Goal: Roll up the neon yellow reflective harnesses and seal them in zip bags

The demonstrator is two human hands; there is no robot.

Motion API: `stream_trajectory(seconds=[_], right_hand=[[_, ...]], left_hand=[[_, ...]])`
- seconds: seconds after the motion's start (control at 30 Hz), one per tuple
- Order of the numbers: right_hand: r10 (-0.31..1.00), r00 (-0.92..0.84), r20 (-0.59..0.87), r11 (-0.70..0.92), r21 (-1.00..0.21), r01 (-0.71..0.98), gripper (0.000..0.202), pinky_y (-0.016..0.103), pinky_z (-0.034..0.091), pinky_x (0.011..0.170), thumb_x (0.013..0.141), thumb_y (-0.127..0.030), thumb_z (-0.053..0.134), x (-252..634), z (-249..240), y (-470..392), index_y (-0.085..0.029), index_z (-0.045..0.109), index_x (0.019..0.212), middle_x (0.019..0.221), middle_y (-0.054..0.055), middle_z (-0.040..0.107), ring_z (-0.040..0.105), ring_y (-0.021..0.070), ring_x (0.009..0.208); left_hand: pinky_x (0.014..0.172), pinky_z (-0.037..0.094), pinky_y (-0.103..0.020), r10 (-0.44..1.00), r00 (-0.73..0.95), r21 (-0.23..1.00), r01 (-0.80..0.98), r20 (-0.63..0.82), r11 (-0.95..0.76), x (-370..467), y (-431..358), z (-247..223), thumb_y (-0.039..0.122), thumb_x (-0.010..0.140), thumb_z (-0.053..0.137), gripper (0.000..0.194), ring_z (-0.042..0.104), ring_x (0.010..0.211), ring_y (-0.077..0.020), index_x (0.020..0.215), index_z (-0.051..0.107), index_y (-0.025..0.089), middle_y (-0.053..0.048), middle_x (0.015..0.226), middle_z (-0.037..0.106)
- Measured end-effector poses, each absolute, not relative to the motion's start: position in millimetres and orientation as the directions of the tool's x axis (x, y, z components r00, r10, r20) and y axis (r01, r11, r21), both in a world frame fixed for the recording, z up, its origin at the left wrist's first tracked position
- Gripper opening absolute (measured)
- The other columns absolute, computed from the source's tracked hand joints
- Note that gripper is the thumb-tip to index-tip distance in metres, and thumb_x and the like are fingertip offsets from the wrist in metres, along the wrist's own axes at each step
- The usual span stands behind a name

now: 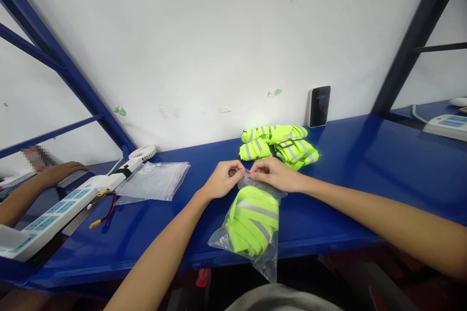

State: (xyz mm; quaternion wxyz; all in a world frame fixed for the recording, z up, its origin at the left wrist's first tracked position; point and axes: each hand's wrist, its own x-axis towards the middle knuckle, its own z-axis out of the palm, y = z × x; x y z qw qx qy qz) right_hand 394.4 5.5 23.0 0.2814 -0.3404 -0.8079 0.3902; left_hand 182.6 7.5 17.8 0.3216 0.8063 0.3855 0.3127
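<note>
the clear bag (pixel 219 239) lies on the blue table (pixel 350 170), one corner poking over the near edge, with a neon-yellow bundle (pixel 251 221) inside. at the bag's far end, seemingly its mouth, the left hand (pixel 223 178) and right hand (pixel 273 174) pinch the plastic close together, thumbs and fingertips nearly meeting on it; gripping from both sides probably keeps that edge taut and lined up. letting the table bear the bundle seems to spare the fingers any lifting. beyond the bag, more rolled bundles (pixel 295 150) sit piled just past the hands, likely for easy reach. left of the bag, flat plastic sleeves (pixel 149 182) lie stacked, perhaps to leave elbow room.
</note>
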Motion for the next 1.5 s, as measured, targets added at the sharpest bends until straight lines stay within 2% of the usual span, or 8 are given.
stream_trajectory(seconds=[0.2,0.33,0.53,0.83,1.0,1.17,1.5], right_hand=[[0.771,-0.607,0.192,0.459,-0.828,0.322,0.027,0.024,0.031,0.053,0.088,-0.038,0.057,392.4,23.3,2.5,-0.014,0.064,0.079,0.061,-0.003,0.049,0.042,0.0107,0.056],[0.781,-0.592,0.201,0.435,-0.854,0.284,0.025,0.024,0.030,0.052,0.086,-0.038,0.061,392.1,20.5,3.8,-0.014,0.061,0.077,0.059,-0.005,0.046,0.039,0.0100,0.055],[0.790,-0.577,0.205,0.398,-0.888,0.229,0.034,0.024,0.030,0.053,0.083,-0.047,0.063,394.1,18.1,9.4,-0.012,0.066,0.080,0.059,-0.003,0.050,0.041,0.0101,0.055],[0.791,-0.571,0.219,0.412,-0.882,0.231,0.034,0.024,0.027,0.050,0.081,-0.045,0.067,394.7,22.2,7.4,-0.011,0.070,0.081,0.055,-0.004,0.047,0.037,0.0092,0.052],[0.800,-0.561,0.213,0.408,-0.879,0.247,0.030,0.023,0.030,0.050,0.080,-0.042,0.068,393.1,18.6,8.0,-0.012,0.067,0.078,0.056,-0.004,0.049,0.040,0.0097,0.053],[0.798,-0.564,0.214,0.410,-0.878,0.246,0.024,0.023,0.033,0.053,0.080,-0.036,0.067,393.0,10.7,10.5,-0.013,0.063,0.077,0.059,-0.002,0.053,0.044,0.0103,0.055],[0.782,-0.577,0.236,0.459,-0.844,0.278,0.010,0.022,0.031,0.052,0.080,-0.022,0.057,396.6,20.9,4.6,-0.015,0.057,0.073,0.058,-0.005,0.047,0.040,0.0092,0.054]], left_hand=[[0.057,0.033,-0.021,0.827,0.526,0.785,0.420,0.197,-0.454,182.0,8.9,16.6,0.039,0.088,0.056,0.031,0.041,0.058,-0.0094,0.075,0.060,0.012,0.003,0.062,0.048],[0.058,0.034,-0.021,0.828,0.528,0.817,0.384,0.189,-0.432,183.6,7.6,17.6,0.040,0.088,0.058,0.030,0.044,0.061,-0.0094,0.080,0.062,0.011,0.002,0.068,0.053],[0.061,0.035,-0.022,0.823,0.537,0.872,0.296,0.186,-0.390,185.0,5.5,21.6,0.042,0.088,0.058,0.031,0.046,0.065,-0.0105,0.082,0.061,0.012,0.001,0.072,0.055],[0.065,0.037,-0.023,0.832,0.541,0.918,0.257,0.122,-0.302,184.8,6.3,23.5,0.041,0.087,0.059,0.028,0.048,0.068,-0.0119,0.082,0.060,0.013,0.000,0.071,0.056],[0.062,0.035,-0.022,0.835,0.537,0.925,0.245,0.119,-0.289,185.8,6.1,19.3,0.040,0.085,0.063,0.028,0.047,0.065,-0.0109,0.083,0.059,0.013,0.001,0.071,0.054],[0.061,0.033,-0.021,0.825,0.538,0.906,0.242,0.172,-0.346,190.7,5.5,13.4,0.038,0.086,0.062,0.026,0.044,0.065,-0.0097,0.080,0.056,0.014,0.002,0.071,0.051],[0.063,0.036,-0.022,0.809,0.550,0.891,0.236,0.207,-0.387,195.8,-0.8,13.1,0.041,0.089,0.058,0.027,0.046,0.069,-0.0116,0.086,0.056,0.015,0.000,0.076,0.054]])
